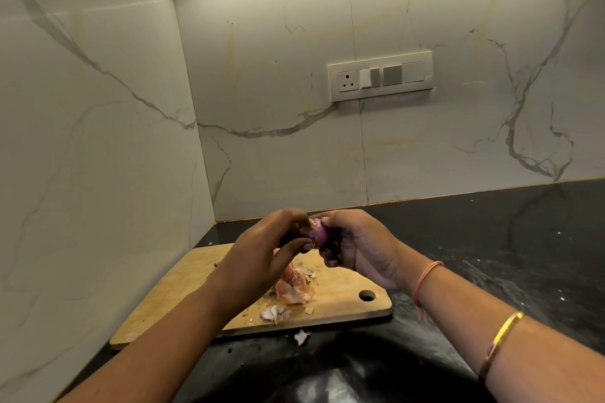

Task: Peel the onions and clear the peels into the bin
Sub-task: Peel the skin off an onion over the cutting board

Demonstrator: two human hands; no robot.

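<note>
Purple and partly bared, a small onion (pixel 318 232) was held in the air between both hands, above the far part of a wooden cutting board (pixel 163 304). The left hand (pixel 271 249) was curled round the onion's left side, with thumb and fingertips pinched against it. The right hand (pixel 357 245) was wrapped round its right side, the fingers bent inward on the bulb. Whether a strip of skin was caught under the left thumb could not be told, since the contact was lost in shadow.

Papery pinkish peels (pixel 293 288) were heaped on the board beneath the hands. Smaller pale scraps (pixel 275 312) were scattered towards its near edge, and one stray scrap (pixel 301 336) was left off the board on the black counter (pixel 491 239). No bin was to be seen, nor any other onion.

The peeling step was judged to be in hand, with clearing not yet begun. For the next move, the bulb would need to be steadied by one hand while the loosened skin was drawn away by the other and dropped onto the heap. As such dry skin is easily torn, a pinch close to its attached end would be called for. Afterwards the peels, the stray scrap included, would have to be gathered and carried to a bin whose place was not shown.
</note>
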